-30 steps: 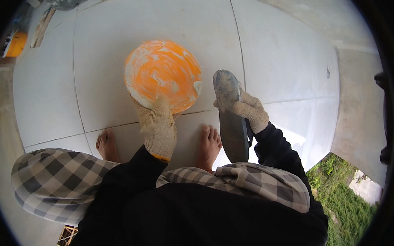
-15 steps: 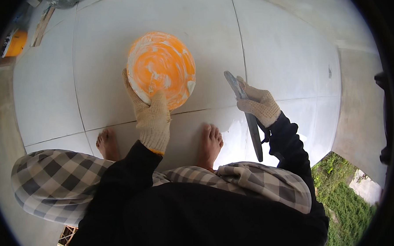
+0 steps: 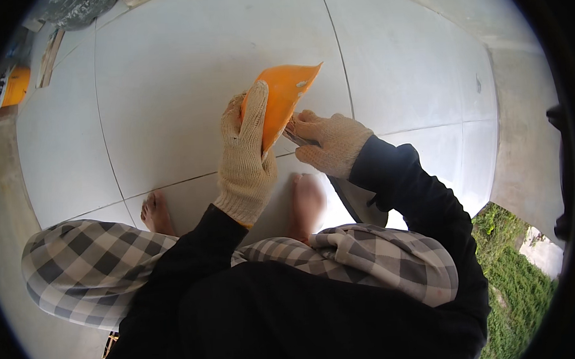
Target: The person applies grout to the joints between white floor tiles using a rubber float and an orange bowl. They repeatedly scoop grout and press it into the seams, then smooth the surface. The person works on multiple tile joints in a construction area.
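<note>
My left hand [image 3: 247, 157], in a knitted cream glove, grips an orange bowl [image 3: 282, 97] in front of me. The bowl is tipped steeply, so its smooth outer side shows, with a whitish smear near the rim; its inside is hidden. My right hand [image 3: 338, 142], gloved alike, is closed around a long, flat grey trowel [image 3: 360, 205]. One end pokes out by the bowl's lower rim, while the broad blade extends below the hand over the right foot's side. Whether trowel and bowl touch, I cannot tell.
Below are large pale floor tiles [image 3: 186, 68], with my bare feet on them. At the far left stand an orange bucket [image 3: 16, 87], a wooden strip [image 3: 50, 58] and a grey bag-like bundle [image 3: 81, 10]. Past the floor's right edge lies green growth [image 3: 514, 298].
My left hand has tilted the bowl from showing its white-smeared inside to showing its outer side. My right hand has moved left with the trowel, up to the bowl, and turned it.
</note>
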`<state>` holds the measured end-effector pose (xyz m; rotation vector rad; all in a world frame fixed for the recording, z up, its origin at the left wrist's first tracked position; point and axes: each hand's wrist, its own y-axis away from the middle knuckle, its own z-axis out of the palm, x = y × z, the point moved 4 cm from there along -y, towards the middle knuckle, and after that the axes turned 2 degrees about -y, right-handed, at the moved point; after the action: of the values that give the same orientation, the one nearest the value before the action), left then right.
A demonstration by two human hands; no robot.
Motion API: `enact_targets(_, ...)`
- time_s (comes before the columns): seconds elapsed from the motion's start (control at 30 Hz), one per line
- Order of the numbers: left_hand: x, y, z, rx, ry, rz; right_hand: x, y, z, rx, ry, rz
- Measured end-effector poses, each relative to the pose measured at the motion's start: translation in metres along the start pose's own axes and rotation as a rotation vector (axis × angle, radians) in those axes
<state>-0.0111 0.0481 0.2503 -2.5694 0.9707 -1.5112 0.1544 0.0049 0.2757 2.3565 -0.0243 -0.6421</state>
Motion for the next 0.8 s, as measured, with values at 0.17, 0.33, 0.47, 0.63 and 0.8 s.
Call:
enact_targets(0.17,0.004,0.002,-0.001,0.055,-0.067,0.078,-0.010,-0.007,0.012,-0.062,0.022,0.021)
enact_targets(0.33,-0.008,-0.004,-0.009,0.257,0.208,-0.127,0.002,-0.008,0.039,-0.301,-0.464,-0.168)
enact_targets(0.47,-0.013,-0.006,-0.016,0.323,0.371,-0.178,0.041,0.004,0.060,-0.402,-1.091,-0.022)
enact_targets(0.63,-0.040,0.002,-0.011,0.426,0.615,-0.559,0.090,0.022,0.070,-0.294,-1.702,-0.080)
enact_targets(0.8,-0.054,0.014,-0.006,0.501,0.808,-0.682,0.126,0.070,0.050,-0.059,-1.580,-0.091)
